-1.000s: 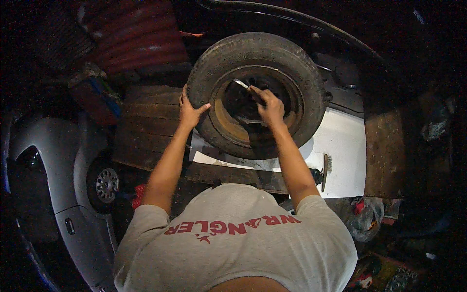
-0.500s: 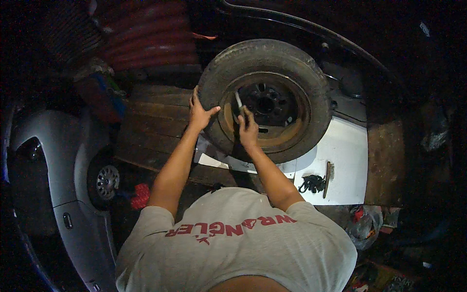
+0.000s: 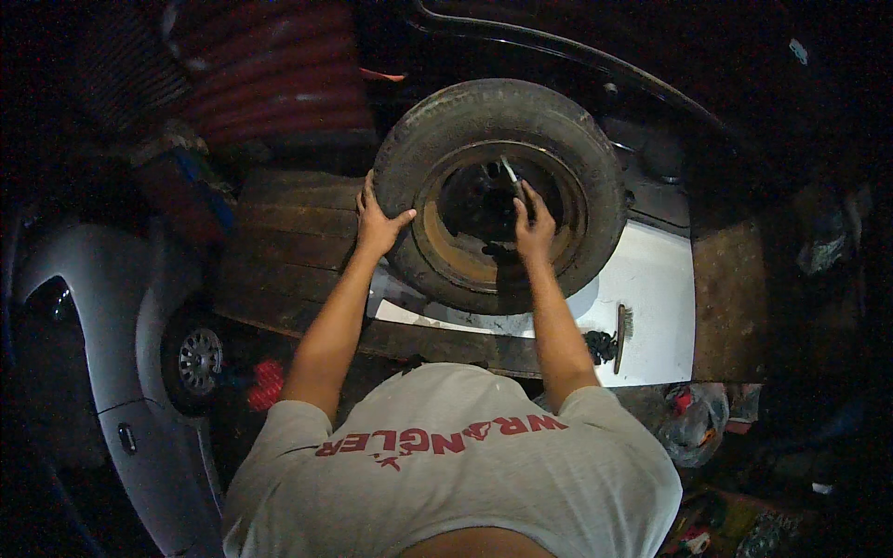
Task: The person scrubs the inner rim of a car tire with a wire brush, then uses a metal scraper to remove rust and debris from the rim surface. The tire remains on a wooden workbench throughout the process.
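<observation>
A dirty black tire [image 3: 409, 158] stands before me, tilted, with a rusty steel wheel rim [image 3: 442, 251] in it. On the tire's left edge my left hand [image 3: 379, 228] keeps its grip, thumb on the sidewall and fingers round the tread. My right hand [image 3: 534, 228] is closed on a slim hand tool [image 3: 509, 171] with a pale front part, its kind too small to make out. The tool's tip points up into the dark centre of the rim; whether it touches the metal I cannot tell.
Under the tire lies a white sheet [image 3: 659, 288] on wooden planks [image 3: 279, 232]. A wire brush [image 3: 620, 339] and a crumpled black thing [image 3: 601, 346] rest at its near right. A grey car [image 3: 139, 325] stands at the left, a plastic bag [image 3: 693, 428] at the lower right.
My right hand has moved right and slightly up with the tool, from the rim's left side toward its centre. My left hand keeps its place on the tire.
</observation>
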{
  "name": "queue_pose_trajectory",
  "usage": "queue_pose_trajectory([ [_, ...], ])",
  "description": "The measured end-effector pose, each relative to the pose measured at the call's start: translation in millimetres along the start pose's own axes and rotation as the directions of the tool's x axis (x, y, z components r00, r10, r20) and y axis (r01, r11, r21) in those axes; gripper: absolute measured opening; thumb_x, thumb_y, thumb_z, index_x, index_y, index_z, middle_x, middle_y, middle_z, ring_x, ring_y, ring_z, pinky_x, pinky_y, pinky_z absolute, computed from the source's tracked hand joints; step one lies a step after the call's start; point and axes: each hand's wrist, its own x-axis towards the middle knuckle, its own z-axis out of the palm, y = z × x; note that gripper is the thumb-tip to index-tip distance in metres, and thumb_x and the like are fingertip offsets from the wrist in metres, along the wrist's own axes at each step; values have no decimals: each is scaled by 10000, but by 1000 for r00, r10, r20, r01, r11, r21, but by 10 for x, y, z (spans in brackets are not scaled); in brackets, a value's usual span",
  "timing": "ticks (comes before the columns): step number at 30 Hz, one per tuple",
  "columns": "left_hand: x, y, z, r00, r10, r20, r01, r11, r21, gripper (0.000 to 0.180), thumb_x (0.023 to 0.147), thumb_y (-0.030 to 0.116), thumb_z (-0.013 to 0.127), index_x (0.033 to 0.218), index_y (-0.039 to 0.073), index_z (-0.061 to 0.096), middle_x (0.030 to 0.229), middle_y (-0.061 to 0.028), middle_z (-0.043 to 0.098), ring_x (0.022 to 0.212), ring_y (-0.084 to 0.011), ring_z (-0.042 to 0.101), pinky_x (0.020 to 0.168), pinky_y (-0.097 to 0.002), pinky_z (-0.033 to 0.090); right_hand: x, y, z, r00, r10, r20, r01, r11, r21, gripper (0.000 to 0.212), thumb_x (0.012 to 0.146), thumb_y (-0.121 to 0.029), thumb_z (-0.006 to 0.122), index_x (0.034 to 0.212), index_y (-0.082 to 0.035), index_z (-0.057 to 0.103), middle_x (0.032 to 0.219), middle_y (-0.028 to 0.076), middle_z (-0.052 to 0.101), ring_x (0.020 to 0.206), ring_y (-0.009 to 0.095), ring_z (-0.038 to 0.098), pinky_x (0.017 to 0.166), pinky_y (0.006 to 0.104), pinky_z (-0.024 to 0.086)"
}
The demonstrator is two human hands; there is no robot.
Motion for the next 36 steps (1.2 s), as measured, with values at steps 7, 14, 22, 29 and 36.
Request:
queue_pose_trajectory([
  [7,27,-77,10,999,54,3,-54,999,-9,1136,648,246,865,1520,166,143,1472,-266,271,1335,-434,337,1096,-512,333,-691,-288,753,972,199,123,-228,924,307,395,952,-214,600,1303,-38,555,1223,182,636,1140,319,610,975,388,453],
  [14,77,-252,99,998,45,33,-42,996,-78,1013,706,72,718,1527,193,136,1482,-262,236,1352,-426,305,1116,-497,305,-1194,-37,373,891,45,452,-17,998,-64,341,918,-213,618,1242,-104,610,1111,220,654,1011,413,624,867,438,503],
  [22,57,-259,60,997,63,34,-62,997,-45,982,722,57,665,1535,193,130,1494,-253,242,1384,-430,243,1141,-499,253,446,-150,-322,905,-70,420,189,950,-249,293,886,-239,667,1166,-152,667,1108,121,679,1009,332,647,841,393,524],
  [29,-5,-158,-1,996,87,31,-84,992,-90,984,711,55,665,1532,182,138,1506,-247,245,1382,-431,240,1141,-496,253,-231,28,-419,983,120,-139,-115,992,43,327,923,-181,635,1222,-49,627,1152,160,675,1057,268,657,926,346,483],
  [36,6,-236,28,995,97,4,-97,992,-76,997,695,55,676,1532,177,148,1517,-226,250,1375,-420,260,1135,-491,264,-414,19,350,870,489,-57,-384,746,544,453,975,-236,580,1393,-100,468,1067,57,543,933,154,514,772,274,406],
])
